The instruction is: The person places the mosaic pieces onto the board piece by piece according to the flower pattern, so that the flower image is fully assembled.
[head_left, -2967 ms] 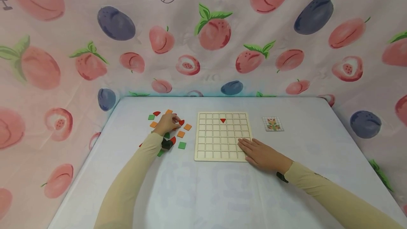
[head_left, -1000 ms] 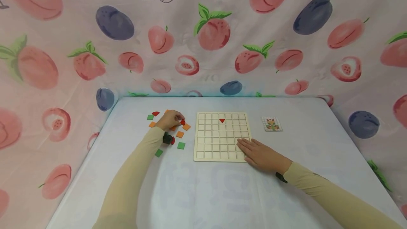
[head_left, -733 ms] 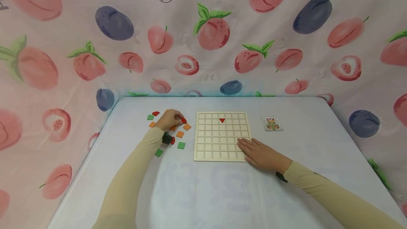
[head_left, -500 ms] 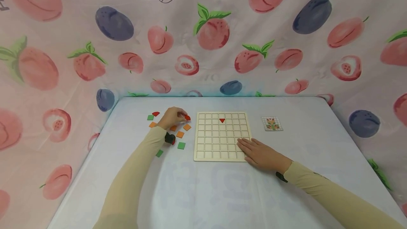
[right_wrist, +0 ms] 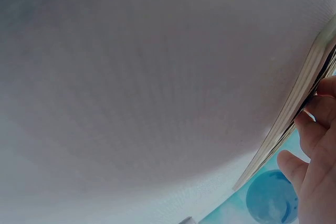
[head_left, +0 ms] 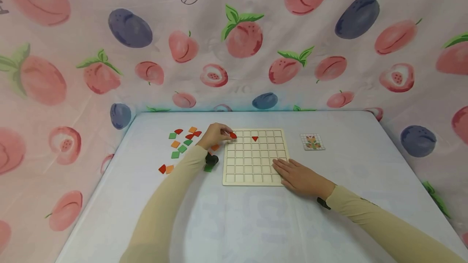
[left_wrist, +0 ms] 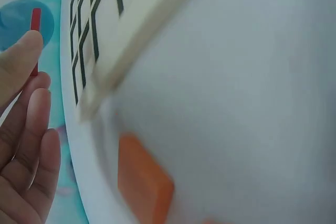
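The left hand (head_left: pixel 215 136) pinched a red tile (head_left: pixel 232 135) (loosely) over the board (head_left: pixel 252 173); it could slip. The right hand (head_left: pixel 300 177) lay flat.

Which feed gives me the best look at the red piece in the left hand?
The head view: the red piece shows whole, pinched by the left hand at the grid board near its far-left corner. The left wrist view catches only its thin red edge behind a fingertip. The right wrist view misses it.
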Demonstrator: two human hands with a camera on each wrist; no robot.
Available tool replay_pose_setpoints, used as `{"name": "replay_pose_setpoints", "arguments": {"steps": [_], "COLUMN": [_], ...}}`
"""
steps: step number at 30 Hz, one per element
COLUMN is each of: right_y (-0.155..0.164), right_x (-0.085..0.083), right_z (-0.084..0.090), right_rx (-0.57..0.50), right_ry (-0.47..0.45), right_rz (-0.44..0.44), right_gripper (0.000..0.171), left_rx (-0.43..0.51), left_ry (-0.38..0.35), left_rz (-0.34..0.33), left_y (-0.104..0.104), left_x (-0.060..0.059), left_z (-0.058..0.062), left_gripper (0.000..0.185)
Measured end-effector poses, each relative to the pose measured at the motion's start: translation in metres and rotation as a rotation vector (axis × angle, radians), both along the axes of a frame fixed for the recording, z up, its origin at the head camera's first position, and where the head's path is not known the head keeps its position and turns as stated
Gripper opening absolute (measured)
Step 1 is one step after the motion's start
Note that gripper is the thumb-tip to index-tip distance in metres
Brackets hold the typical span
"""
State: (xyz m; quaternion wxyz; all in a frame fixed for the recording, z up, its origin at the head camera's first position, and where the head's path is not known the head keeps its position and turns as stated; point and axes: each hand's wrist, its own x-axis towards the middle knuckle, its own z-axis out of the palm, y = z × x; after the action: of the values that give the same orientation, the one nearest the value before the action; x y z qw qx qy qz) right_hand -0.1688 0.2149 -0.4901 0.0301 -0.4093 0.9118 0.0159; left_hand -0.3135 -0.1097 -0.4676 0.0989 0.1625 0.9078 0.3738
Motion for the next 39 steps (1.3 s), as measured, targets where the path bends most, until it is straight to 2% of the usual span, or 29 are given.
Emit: {"name": "replay_pose_setpoints", "arguments": {"steps": [9, 20, 30, 39], "right_y": [-0.001, -0.002, -0.002, -0.001], "right_x": [0.002, 0.004, 0.003, 0.002], "right_z": [0.004, 0.007, 0.004, 0.002], "right_rx": [-0.022, -0.031, -0.010, 0.004], "right_ry": [0.004, -0.021, -0.020, -0.004], "right_rz": [0.008, -0.010, -0.014, -0.009], "right_gripper": [0.055, 0.055, 0.055, 0.056], "left_rx": [0.034, 0.120, 0.040, 0.057], "left_ry": [0.017, -0.074, -0.033, -0.059], "left_rz": [-0.041, -0.024, -0.040, -0.018], "left_y": [0.020, 0.038, 0.045, 0.047], "left_x": [-0.006, -0.005, -0.006, -0.002], "left_z": [-0.011, -0.014, -0.013, -0.008], "left_gripper": [0.028, 0.025, 0.023, 0.023]}}
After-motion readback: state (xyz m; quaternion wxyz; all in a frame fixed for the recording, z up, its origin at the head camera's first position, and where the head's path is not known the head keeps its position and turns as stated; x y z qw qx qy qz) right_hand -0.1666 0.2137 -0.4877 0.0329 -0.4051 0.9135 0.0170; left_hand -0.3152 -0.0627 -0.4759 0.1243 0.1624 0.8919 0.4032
